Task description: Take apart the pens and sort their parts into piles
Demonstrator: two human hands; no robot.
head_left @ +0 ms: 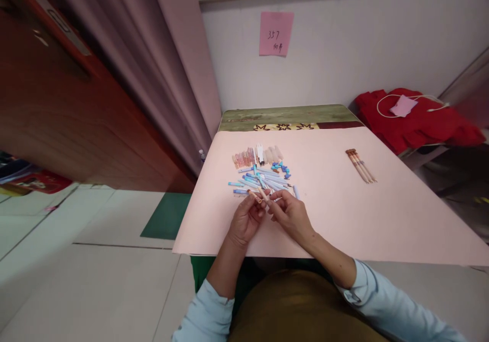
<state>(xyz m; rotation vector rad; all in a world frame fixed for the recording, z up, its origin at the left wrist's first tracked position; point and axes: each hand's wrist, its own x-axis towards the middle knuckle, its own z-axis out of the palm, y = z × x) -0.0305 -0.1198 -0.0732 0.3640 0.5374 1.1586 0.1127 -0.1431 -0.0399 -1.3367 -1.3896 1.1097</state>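
Near the table's front edge, my left hand [246,218] pinches a short patterned pen part [254,195] in pink and brown. Close beside it, the fingers of my right hand [290,214] are closed on a slim cream pen part [263,194]. The two parts meet or nearly meet; fingers hide where. Just beyond my hands lies a loose pile of light-blue pen barrels [273,180]. Behind that pile is a row of pinkish clear pen parts [244,157], with white refills [260,153] next to them. Small blue caps [281,167] lie at the pile's right.
Several brown-topped pens [360,166] lie together on the right of the pink-covered table [328,219]. A red cloth [416,123] with a white cable sits beyond the right edge. A pink note [276,33] is on the wall; a curtain [183,51] hangs at left.
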